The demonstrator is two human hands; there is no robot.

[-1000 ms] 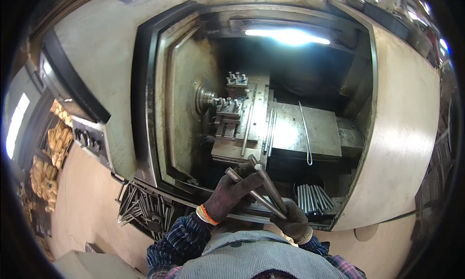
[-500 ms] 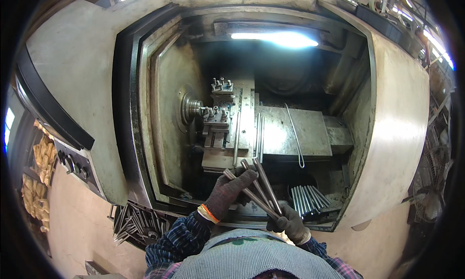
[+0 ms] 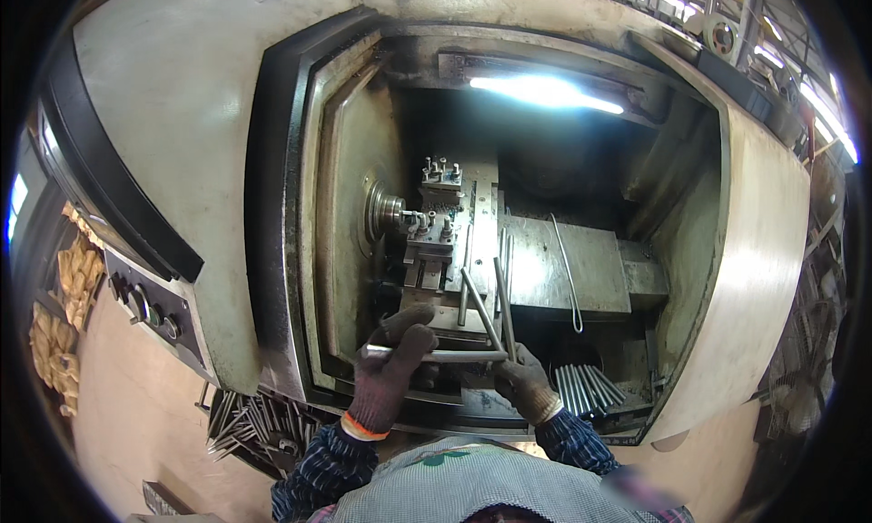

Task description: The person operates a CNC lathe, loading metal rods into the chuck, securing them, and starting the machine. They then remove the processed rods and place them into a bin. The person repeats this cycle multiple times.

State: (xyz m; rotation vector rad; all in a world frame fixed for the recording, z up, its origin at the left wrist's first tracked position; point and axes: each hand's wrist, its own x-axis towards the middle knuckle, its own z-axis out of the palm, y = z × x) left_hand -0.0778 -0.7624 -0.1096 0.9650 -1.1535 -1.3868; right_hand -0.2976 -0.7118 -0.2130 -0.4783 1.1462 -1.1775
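Note:
My left hand (image 3: 392,373), in a dark knitted glove, is closed around the left part of a metal rod (image 3: 459,356) that lies nearly level. Its right end meets my right hand (image 3: 527,389), also gloved and closed on the lower ends of two more rods. One of these, a slanted rod (image 3: 482,307), leans up to the left; the other, a steeper rod (image 3: 505,310), points almost straight away from me. Both hands are at the front opening of a lathe. Beyond them are a round chuck (image 3: 383,212) and a tool holder (image 3: 431,238) with upright bolts.
Thin rods lie on the slide behind my hands. A long hooked rod (image 3: 567,278) rests on the metal plate (image 3: 536,278). Cut rods (image 3: 589,389) sit in a row at lower right, and a bin of rods (image 3: 259,425) stands at lower left. A knob panel (image 3: 150,316) is at left.
The left hand has moved its rod from slanting across the others to nearly level. The right hand still grips the rods, which now fan apart. The whole view has shifted slightly.

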